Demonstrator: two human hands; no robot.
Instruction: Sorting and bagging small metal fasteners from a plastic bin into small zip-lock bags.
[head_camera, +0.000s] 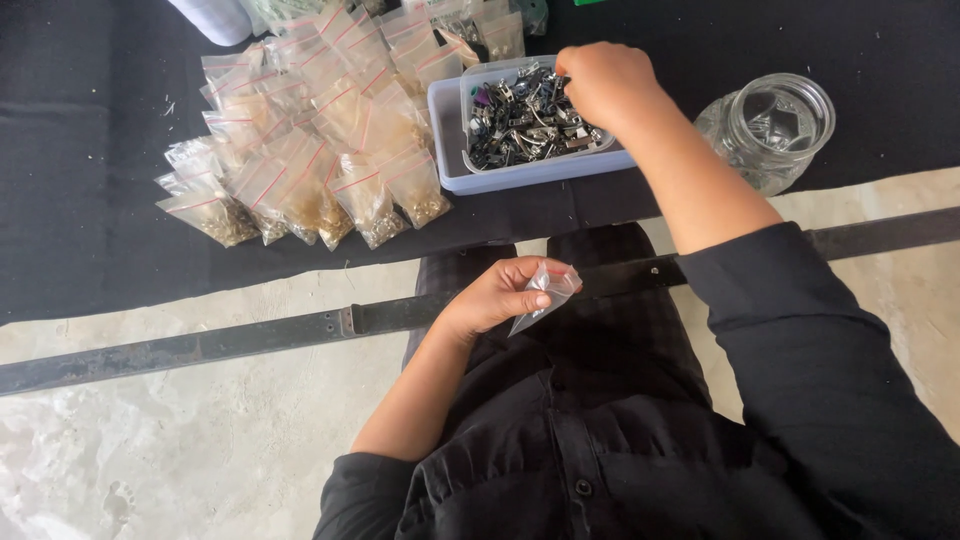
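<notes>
Reaching into a pale blue rectangular plastic tub heaped with small silver-grey metal fasteners, the person's right hand curls over the pile with fingers bunched downward as if pinching a few pieces; whether anything is actually caught between the fingertips cannot be told, since the knuckles hide them; the left hand waits low over the lap, thumb and forefinger closed on the mouth of a small clear, seemingly empty plastic zip bag that hangs tilted from the grip, well apart from the tub; the tub sits on a black cloth-covered table at its near edge; just left of it spreads a fan of filled clear zip bags with red seal stripes, overlapping one another and holding brassy and silvery hardware; to the right of the tub, near the right forearm, a clear glass jar stands tipped toward the camera, open-mouthed; a dark metal bar runs across below the table edge, over a pale concrete floor; the person wears a black buttoned shirt with the sleeves pushed up. Done well, the pick would seem to call for a light, small pinch so loose pieces do not spill, and for the bag's mouth to be held spread and upright close under the tub's rim.
</notes>
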